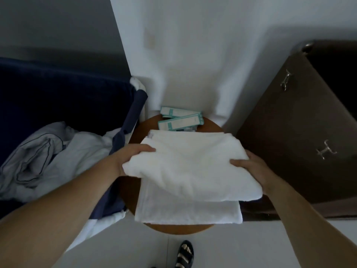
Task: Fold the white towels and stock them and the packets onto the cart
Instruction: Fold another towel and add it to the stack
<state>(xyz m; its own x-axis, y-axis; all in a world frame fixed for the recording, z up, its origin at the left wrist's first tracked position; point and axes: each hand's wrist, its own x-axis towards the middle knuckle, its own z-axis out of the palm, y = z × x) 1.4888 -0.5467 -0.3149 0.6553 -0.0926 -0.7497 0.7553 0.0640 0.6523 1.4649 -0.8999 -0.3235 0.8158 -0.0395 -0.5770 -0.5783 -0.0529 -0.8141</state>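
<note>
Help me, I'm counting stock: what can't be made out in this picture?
All in the head view:
- teal-and-white paper packets: print too small to read; count unclear, since the folded white towel overlaps them.
- left hand and right hand: fingers hidden beneath that towel.
- round brown wooden table: mostly covered by towels.

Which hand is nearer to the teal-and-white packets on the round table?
Left. The left hand grips the towel just below-left of the packets; the right hand grips its opposite edge, lower right.
</note>
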